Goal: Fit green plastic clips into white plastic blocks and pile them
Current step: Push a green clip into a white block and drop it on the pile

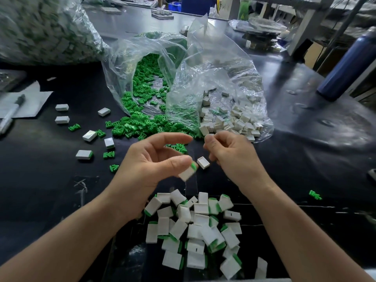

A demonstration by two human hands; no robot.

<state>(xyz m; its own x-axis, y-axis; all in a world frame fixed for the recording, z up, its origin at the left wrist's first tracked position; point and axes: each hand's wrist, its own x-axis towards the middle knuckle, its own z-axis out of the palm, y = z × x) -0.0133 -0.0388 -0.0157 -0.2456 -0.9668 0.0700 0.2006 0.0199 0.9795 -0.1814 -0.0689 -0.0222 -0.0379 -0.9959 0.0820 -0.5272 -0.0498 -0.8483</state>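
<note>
A few stray blocks lie on the tabletop (50,180) to your left. Your left hand (150,161) is spread, thumb tip on a finished block (187,173); I cannot tell if it grips. Drop it on the pile (195,226) below. Your right hand (232,153) curls beside an empty white block (203,162), hold unclear. Next you need one of the green clips (138,125); the clear bag (203,68) sags close behind.

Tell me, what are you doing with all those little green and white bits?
Green clips get fitted into white blocks here. A finished block, blurred, is at the thumb of the left hand, above the pile of done ones. An empty block sits by the fingers of the right hand. The clip bag and block bag lie open behind.
</note>
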